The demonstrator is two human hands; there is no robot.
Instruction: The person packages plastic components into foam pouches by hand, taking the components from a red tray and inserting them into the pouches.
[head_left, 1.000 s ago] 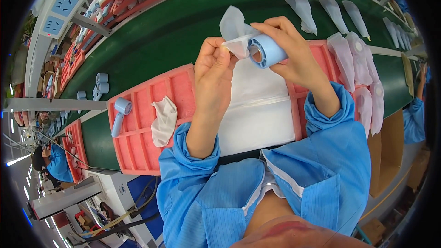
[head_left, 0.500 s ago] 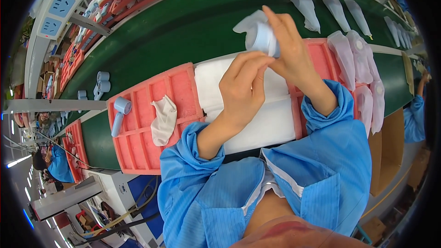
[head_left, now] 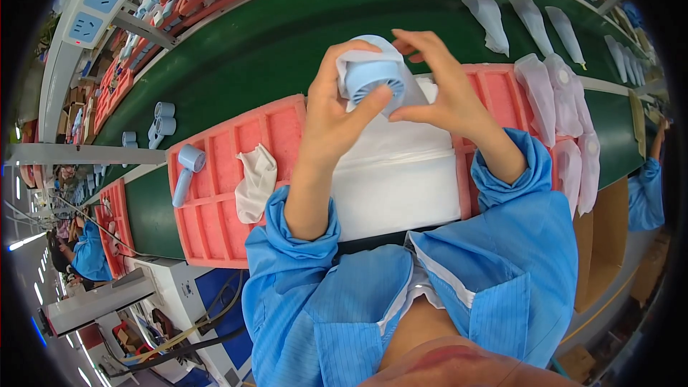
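Head view. Blue fan (head_left: 365, 75) sits in upper centre of frame, partly wrapped by a thin white bag (head_left: 407, 89); vented face turned toward the lower edge. Left hand (head_left: 326, 111) clamps both: thumb pressed on the vents, fingers over the top. Right hand (head_left: 451, 93) to the right, thumb and fingers spread apart around the bag's side; cannot tell whether the tips touch the film. Fan's handle not visible.

Below the hands, a white stack of sheets (head_left: 401, 193) between pink trays. Left tray (head_left: 287, 125) carries a second blue fan (head_left: 189, 161) and a crumpled pale cloth (head_left: 256, 183). Wrapped fans (head_left: 534, 97) lie across the right tray (head_left: 494, 93); others (head_left: 487, 21) upper right on the green surface (head_left: 272, 50).

Risks, my judgement: film looks flimsy, so a hard pull against the rim could tear it. Left thumb slackening could drop the fan, since the right hand seems to give little support. Thumb pressure might smudge or flex the vents.
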